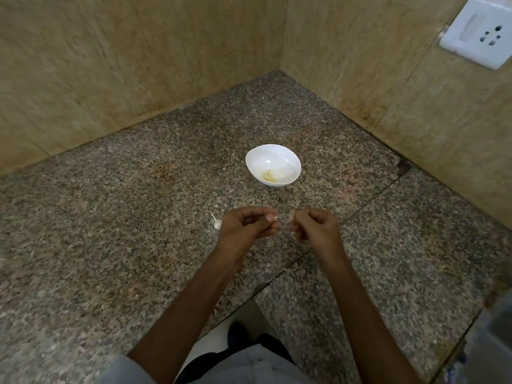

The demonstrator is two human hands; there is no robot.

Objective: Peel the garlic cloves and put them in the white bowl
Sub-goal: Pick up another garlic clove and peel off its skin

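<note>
One garlic clove [217, 223] is seen lying on the counter [110, 217], left of the white bowl [291, 163] and nearer the person. Next, a tiny white garlic piece [276, 218] is pinched at the fingertips of the left hand [246, 227], straight in front of the bowl. The right hand [315, 227] is curled close beside it; whether skin is pinched there cannot be told. A short push forward is likely needed, and the left hand is lined up best.
</note>
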